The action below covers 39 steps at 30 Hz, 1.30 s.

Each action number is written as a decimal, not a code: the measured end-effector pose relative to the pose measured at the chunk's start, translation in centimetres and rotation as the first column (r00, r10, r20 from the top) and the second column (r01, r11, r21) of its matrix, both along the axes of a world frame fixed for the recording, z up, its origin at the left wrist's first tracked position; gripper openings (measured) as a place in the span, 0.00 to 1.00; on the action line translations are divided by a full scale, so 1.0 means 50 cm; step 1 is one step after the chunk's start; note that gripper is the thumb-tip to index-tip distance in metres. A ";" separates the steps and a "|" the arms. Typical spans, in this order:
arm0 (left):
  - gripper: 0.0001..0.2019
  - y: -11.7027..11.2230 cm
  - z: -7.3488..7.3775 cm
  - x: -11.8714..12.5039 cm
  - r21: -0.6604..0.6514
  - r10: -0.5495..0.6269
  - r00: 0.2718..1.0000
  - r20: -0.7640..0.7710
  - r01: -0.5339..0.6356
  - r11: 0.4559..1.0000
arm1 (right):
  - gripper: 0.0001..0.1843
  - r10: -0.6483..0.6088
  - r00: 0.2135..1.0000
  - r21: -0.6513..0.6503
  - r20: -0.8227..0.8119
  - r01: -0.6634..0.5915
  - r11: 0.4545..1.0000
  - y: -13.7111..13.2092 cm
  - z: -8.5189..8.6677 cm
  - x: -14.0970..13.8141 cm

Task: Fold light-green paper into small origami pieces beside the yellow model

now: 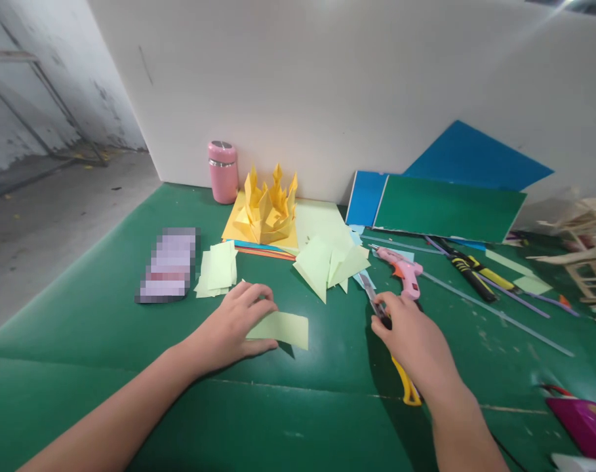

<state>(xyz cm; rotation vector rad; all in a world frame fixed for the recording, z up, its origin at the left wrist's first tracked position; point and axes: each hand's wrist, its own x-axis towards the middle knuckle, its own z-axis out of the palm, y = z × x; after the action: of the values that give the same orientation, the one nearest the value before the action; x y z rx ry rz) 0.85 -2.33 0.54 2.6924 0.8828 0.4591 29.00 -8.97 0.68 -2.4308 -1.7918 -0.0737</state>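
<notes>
My left hand (236, 324) holds a light green paper strip (284, 328) by its left end, fingers curled over it, just above the green table mat (105, 328). My right hand (410, 337) is closed on yellow-handled scissors (406, 387); the blades point away toward the pink glue gun (403, 270), and the yellow handle sticks out below my wrist. Cut light green paper pieces (330, 262) lie just beyond both hands.
A small stack of green squares (218, 269) lies at left beside a blurred flat object (168, 263). A yellow folded paper crown (269, 208) and a pink flask (223, 172) stand at the back. Blue and green boards (445, 206), tools (469, 272), wooden sticks (585, 249) fill the right.
</notes>
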 end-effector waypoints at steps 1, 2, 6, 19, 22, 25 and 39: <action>0.13 0.000 0.001 0.001 0.002 -0.011 1.000 0.002 0.011 1.000 | 0.07 0.043 0.999 0.043 0.008 -0.043 0.998 0.005 -0.005 0.001; 0.12 0.001 0.002 0.001 0.001 -0.023 1.000 0.004 0.023 1.000 | 0.08 0.073 0.997 0.095 0.016 -0.074 0.993 0.011 -0.011 0.002; 0.11 0.000 0.004 0.002 0.000 -0.023 0.999 0.032 0.023 1.000 | 0.13 0.128 0.991 0.337 0.031 -0.131 0.932 0.036 -0.026 0.011; 0.09 -0.004 0.005 -0.005 0.030 0.052 0.978 0.202 -0.059 0.998 | 0.09 -0.023 0.994 0.157 -0.110 0.040 0.987 0.036 -0.016 0.007; 0.10 -0.001 0.002 -0.006 0.046 0.041 0.976 0.215 -0.052 0.998 | 0.09 -0.019 0.998 0.216 -0.061 0.032 0.976 0.035 -0.004 0.010; 0.10 0.000 0.002 -0.006 0.050 0.048 0.975 0.216 -0.060 0.997 | 0.11 -0.043 0.999 0.171 0.009 0.041 0.984 0.023 0.008 0.018; 0.10 0.001 0.000 -0.006 0.078 0.034 0.973 0.227 -0.053 0.996 | 0.14 -0.040 0.999 0.360 0.025 0.028 0.933 0.046 -0.005 0.033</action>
<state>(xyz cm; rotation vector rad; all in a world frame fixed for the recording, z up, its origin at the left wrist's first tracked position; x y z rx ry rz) 0.53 -2.29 0.56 2.6300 0.8758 0.8107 30.62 -6.67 0.44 -2.2077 -1.5813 -0.4087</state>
